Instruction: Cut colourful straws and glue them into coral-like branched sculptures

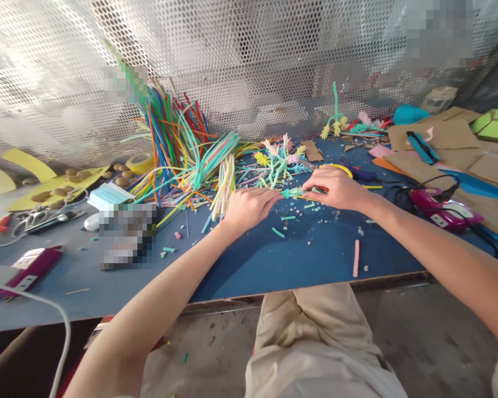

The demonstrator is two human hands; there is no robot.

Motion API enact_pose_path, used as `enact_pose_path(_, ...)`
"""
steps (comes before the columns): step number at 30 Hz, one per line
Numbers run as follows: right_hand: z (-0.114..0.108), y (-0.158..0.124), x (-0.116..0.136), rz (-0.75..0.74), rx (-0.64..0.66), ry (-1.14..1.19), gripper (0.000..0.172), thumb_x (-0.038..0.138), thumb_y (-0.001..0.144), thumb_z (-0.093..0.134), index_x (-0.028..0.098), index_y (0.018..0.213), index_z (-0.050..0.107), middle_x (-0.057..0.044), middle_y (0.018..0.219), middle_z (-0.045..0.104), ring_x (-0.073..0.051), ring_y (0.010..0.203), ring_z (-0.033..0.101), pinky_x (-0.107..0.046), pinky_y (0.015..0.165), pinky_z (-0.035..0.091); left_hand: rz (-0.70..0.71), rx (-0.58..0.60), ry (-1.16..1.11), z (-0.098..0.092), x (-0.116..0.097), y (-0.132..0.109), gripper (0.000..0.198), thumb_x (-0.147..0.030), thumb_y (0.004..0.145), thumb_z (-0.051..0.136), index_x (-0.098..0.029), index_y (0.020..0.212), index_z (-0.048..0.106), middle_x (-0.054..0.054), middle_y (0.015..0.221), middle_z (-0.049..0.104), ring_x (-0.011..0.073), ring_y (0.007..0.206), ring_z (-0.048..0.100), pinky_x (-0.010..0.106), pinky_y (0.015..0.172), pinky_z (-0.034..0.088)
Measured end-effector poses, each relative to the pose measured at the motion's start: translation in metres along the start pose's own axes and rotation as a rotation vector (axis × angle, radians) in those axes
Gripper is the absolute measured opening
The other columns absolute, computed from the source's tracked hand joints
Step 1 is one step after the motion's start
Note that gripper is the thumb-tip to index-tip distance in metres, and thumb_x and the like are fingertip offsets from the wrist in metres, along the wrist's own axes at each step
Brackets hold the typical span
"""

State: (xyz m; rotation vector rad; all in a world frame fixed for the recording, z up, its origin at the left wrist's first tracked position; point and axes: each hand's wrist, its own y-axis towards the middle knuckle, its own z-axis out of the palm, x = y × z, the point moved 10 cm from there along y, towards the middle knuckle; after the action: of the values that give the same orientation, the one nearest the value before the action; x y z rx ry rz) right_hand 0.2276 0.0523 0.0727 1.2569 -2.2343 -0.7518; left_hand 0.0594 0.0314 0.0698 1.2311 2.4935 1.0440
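Left hand (250, 209) at nine o'clock and right hand (335, 186) at three pinch a fuzzy green piece (293, 193) between them; gentle, even pressure should keep it straight.

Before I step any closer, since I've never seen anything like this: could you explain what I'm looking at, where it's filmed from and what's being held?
There is no machine here, just a person's two bare hands. The single picture comes from a camera worn on that person's head, looking forward and down. The left hand and right hand meet at a small fuzzy turquoise-green piece, pinched between their fingers. On the dark blue tabletop lie a big heap of multicoloured fuzzy stems, a branching pastel ornament, flat brown cardboard sheets and tiny coloured clippings. Behind it all stands a silvery perforated panel.
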Motion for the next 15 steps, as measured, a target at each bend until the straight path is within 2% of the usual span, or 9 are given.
enact_pose_path(5, -0.0038, -0.0012, 0.0017, -0.038, -0.003, 0.034, 0.026, 0.042, 0.102, 0.066, 0.021, 0.093, 0.078, -0.005, 0.082, 0.077, -0.02, 0.076, 0.066, -0.035, 0.079, 0.047, -0.02, 0.06, 0.011, 0.0092, 0.0031, -0.001, 0.029, -0.039, 0.11, 0.053, -0.022, 0.106, 0.076, 0.002, 0.097, 0.082, 0.0142, 0.085, 0.078, 0.023, 0.067, 0.048)
enact_pose_path(10, -0.0009, -0.0021, 0.0044, -0.068, 0.013, 0.019, 0.022, 0.037, 0.1, 0.069, 0.021, 0.091, 0.079, -0.004, 0.081, 0.077, -0.019, 0.074, 0.066, -0.036, 0.081, 0.048, 0.002, 0.034, -0.002, 0.0103, 0.005, -0.0029, 0.029, -0.043, 0.109, 0.055, -0.023, 0.114, 0.077, 0.003, 0.1, 0.082, 0.0147, 0.087, 0.078, 0.024, 0.07, 0.051)
enact_pose_path(15, 0.0006, -0.0034, 0.0007, -0.056, 0.027, 0.026, 0.022, 0.039, 0.1, 0.069, 0.023, 0.09, 0.081, -0.003, 0.083, 0.078, -0.019, 0.074, 0.066, -0.036, 0.084, 0.05, 0.069, -0.001, 0.008, 0.0028, -0.0023, -0.002, 0.026, -0.038, 0.109, 0.056, -0.024, 0.11, 0.078, 0.0, 0.099, 0.083, 0.0145, 0.086, 0.077, 0.025, 0.07, 0.051)
